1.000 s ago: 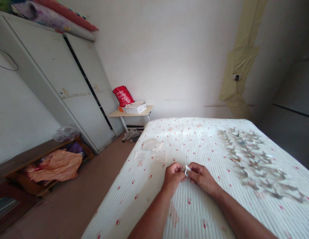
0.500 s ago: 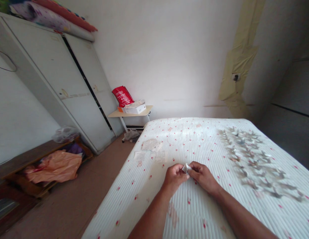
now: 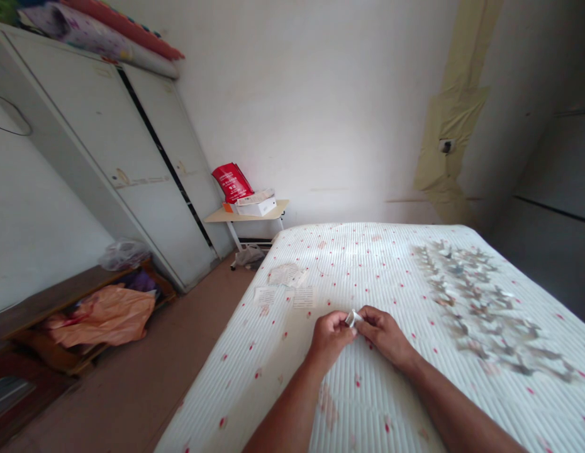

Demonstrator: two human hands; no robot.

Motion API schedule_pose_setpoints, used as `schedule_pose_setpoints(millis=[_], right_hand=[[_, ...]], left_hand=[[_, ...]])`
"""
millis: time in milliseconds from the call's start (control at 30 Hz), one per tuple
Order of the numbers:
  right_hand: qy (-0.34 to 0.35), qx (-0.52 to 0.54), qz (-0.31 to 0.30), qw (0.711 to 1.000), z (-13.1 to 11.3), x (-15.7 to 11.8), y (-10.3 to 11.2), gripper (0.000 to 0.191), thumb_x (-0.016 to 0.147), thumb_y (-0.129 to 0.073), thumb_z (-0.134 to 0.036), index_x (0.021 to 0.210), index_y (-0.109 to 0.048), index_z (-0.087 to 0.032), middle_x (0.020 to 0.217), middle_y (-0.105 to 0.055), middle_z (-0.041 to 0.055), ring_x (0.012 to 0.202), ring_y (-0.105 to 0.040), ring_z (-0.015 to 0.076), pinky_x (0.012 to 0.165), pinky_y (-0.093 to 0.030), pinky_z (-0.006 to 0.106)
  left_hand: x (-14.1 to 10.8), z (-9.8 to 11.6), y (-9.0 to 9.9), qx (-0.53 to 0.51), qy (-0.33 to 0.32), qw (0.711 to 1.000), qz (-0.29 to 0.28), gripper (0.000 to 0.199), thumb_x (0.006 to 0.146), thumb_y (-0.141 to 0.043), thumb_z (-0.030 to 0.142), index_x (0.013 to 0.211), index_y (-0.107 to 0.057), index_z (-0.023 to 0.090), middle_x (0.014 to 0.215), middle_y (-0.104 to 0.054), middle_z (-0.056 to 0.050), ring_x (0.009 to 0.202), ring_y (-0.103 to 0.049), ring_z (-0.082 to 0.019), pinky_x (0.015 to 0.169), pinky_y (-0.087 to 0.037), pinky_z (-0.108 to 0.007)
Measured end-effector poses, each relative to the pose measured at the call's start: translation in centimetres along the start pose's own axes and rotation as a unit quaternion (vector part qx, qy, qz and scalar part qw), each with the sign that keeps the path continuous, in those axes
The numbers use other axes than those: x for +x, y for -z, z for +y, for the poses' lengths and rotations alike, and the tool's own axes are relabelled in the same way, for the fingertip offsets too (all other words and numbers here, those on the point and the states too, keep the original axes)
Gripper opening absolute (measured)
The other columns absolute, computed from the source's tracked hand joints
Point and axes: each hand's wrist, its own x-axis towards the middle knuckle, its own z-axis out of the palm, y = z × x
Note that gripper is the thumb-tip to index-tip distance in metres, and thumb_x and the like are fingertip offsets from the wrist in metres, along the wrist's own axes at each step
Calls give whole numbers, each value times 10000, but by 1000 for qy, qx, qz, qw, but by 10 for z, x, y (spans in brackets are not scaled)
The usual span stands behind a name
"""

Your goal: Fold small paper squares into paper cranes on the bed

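So here's the setup: both forearms are reaching out over a quilted white bedspread (image 3: 268, 384) with little red flecks, and the hands meet low in the middle of it. The left hand (image 3: 329, 336) and right hand (image 3: 384, 336) are pinched together on a white paper scrap (image 3: 353, 318), which sits right between them, just above the bedspread. Both grips look closed on it, though the fingers hide most of the scrap, so I can't tell its exact shape or whether it's folded.

For a piece this small, I'd say keep the pinch right at the edge you're working on and use your fingertips, not the whole hand. Resting your wrists close to the bedspread should also keep things steady, and slow, even pressure beats a quick squeeze on thin paper.

Just ahead of the hands are some loose paper sheets (image 3: 285, 274) lying flat, and off to the right there's a big spread of small folded paper bits (image 3: 481, 308). Past the foot of the bed, a small side table (image 3: 273, 207) holds a white box (image 3: 257, 207) and a red bag (image 3: 233, 182). Left of that is a white wardrobe (image 3: 108, 157), with an orange plastic bag (image 3: 101, 316) lying on a low wooden shelf (image 3: 51, 296).
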Motion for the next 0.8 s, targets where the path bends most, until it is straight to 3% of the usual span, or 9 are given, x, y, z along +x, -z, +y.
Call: schedule_pose_setpoints(millis=[367, 800], right_hand=[[4, 1, -6, 1000, 2, 0, 0, 187, 762, -550, -323, 679, -536, -157, 557, -505, -29, 443, -411, 70, 412, -324, 183], [2, 8, -13, 1000, -2, -2, -1, 219, 749, -578, -364, 699, -556, -152, 540, -461, -44, 443, -391, 66, 421, -320, 185]], left_hand=[[-1, 2, -1, 0, 0, 1000, 1, 170, 613, -547, 188, 749, -610, 108, 607, -585, -1, 560, -533, -114, 530, -400, -208], [-1, -8, -5, 92, -51, 993, 61, 114, 674, -475, 155, 702, -583, 133, 586, -561, 21, 547, -517, -96, 513, -374, -181]])
